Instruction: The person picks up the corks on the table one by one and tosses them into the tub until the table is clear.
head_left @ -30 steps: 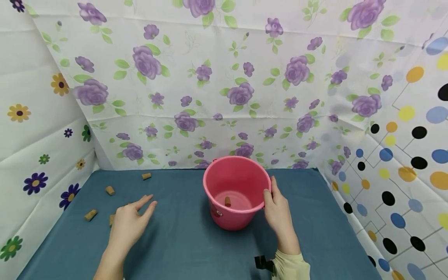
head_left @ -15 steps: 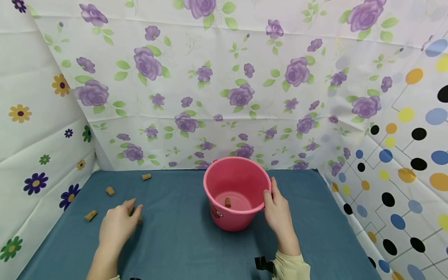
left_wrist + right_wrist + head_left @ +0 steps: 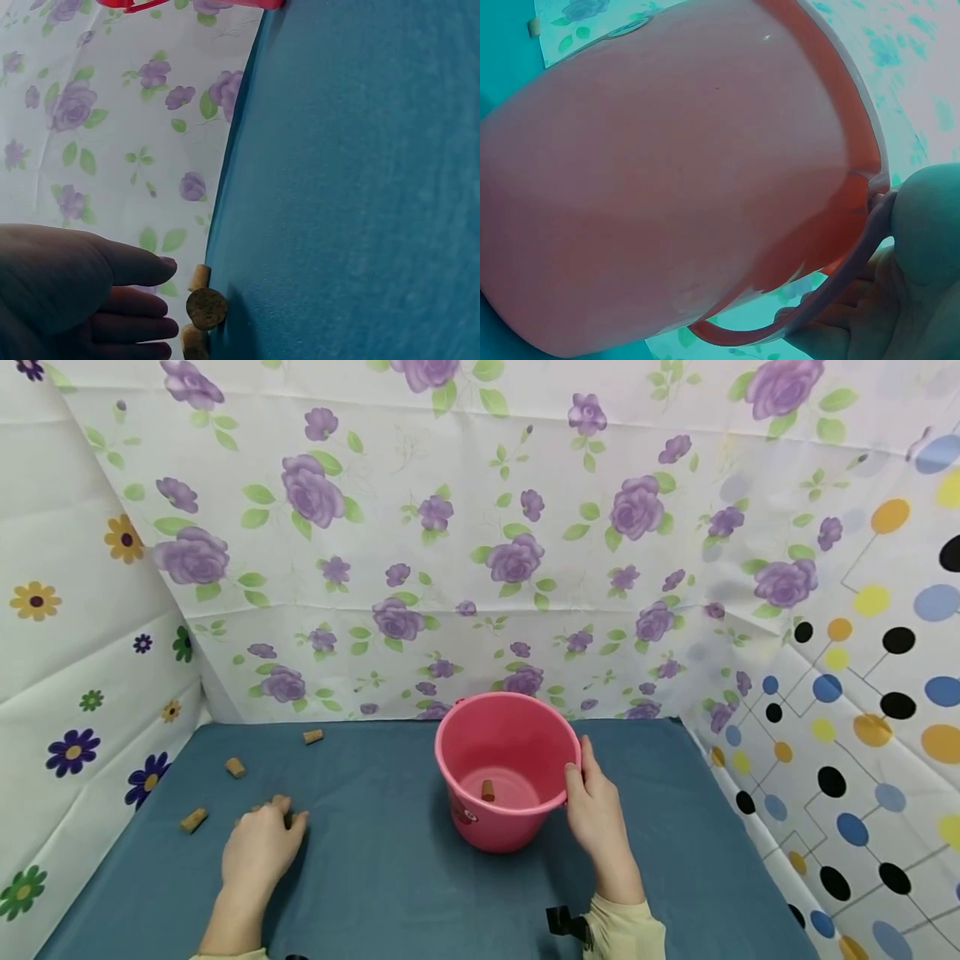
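Blue cloth [image 3: 390,885] before floral backdrop [image 3: 450,560]. One cork [image 3: 488,791] in, lying inside pink bucket [image 3: 491,833]; right hand [image 3: 597,814] gripping rim. At least three loose corks [image 3: 193,820] remain out on cloth. Left hand [image 3: 257,847] low near them, fingers extended, nothing visibly gripped.

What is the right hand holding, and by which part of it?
The right hand holds the pink bucket by its rim, near where the handle joins.

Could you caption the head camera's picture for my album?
Right grip holds a bucket with one cork inside; left grip near loose corks on cloth.
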`<state>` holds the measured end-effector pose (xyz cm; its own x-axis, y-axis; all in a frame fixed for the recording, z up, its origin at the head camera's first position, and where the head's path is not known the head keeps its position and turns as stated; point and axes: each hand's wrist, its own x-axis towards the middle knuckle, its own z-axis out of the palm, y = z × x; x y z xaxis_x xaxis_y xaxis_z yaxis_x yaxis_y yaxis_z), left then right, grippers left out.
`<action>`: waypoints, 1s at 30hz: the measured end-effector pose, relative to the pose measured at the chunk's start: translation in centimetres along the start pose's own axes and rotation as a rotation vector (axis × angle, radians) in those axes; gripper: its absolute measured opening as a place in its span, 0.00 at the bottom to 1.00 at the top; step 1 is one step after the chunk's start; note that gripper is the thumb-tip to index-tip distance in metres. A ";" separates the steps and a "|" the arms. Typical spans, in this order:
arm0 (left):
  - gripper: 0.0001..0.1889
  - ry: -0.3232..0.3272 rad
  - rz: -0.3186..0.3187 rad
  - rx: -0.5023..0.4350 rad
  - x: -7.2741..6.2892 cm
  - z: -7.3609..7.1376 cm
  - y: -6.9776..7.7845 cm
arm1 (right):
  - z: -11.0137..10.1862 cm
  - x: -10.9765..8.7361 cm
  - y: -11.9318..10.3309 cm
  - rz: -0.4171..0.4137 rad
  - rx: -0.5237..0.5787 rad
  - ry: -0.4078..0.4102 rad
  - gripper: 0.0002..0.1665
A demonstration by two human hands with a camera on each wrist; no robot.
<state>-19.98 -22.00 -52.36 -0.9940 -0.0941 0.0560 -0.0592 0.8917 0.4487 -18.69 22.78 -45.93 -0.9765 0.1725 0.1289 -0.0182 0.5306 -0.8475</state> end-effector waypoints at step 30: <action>0.19 -0.100 -0.020 0.005 -0.9 0.3 0.9 | 0.1 -0.1 0.1 -0.003 -0.010 -0.003 0.38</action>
<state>-19.19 -20.96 -52.30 -0.9968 -0.0678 -0.0426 -0.0797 0.8922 0.4446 -18.58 22.78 -46.09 -0.9772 0.1681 0.1299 -0.0192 0.5393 -0.8419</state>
